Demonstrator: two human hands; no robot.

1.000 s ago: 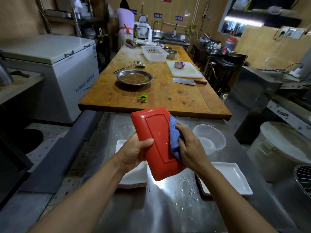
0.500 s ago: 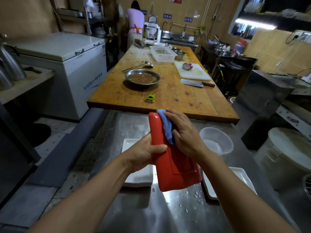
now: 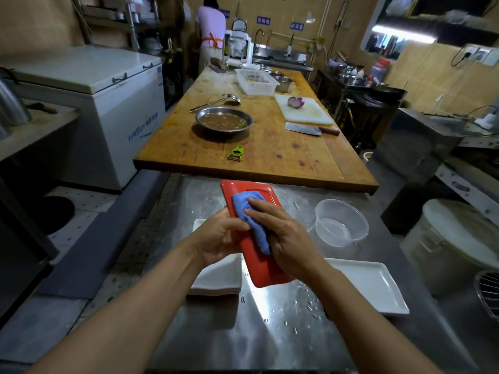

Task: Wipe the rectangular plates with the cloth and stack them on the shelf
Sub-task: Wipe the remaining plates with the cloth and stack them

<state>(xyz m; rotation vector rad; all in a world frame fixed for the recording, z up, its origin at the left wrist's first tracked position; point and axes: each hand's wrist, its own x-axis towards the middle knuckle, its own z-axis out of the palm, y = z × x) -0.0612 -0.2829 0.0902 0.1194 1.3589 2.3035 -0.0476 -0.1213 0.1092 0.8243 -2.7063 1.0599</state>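
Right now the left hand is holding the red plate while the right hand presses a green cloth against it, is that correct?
Not quite: the head view shows the cloth is blue, not green. The left hand does hold the red plate while the right hand presses it.

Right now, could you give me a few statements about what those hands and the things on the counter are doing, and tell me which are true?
1. The left hand grips the red plate. True.
2. The right hand presses a yellow sponge on it. False: a blue cloth.
3. The clear bowl sits right of the plate. True.
4. The green peeler lies on the steel counter. False: on the wooden table.
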